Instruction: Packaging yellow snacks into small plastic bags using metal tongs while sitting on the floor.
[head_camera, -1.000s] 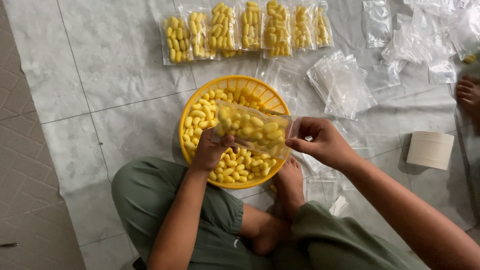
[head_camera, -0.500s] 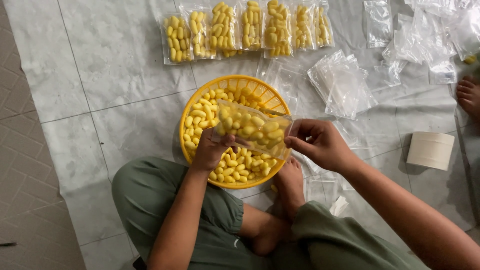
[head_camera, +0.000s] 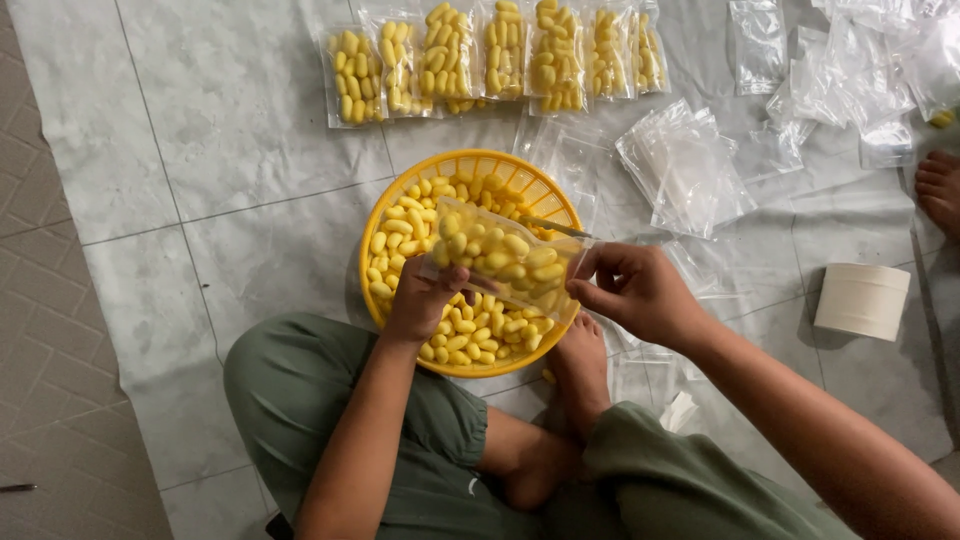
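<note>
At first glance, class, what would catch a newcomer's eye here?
The yellow basket of yellow cocoons at centre. Above it, both hands, left and right, hold a clear bag of cocoons. A row of filled bags lines the top.

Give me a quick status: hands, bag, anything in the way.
Left hand and right hand grip a clear bag of yellow cocoons. Bag above yellow basket. Nothing in the way.

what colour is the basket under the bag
Yellow; the basket shows in the head view, below the bag.
</note>
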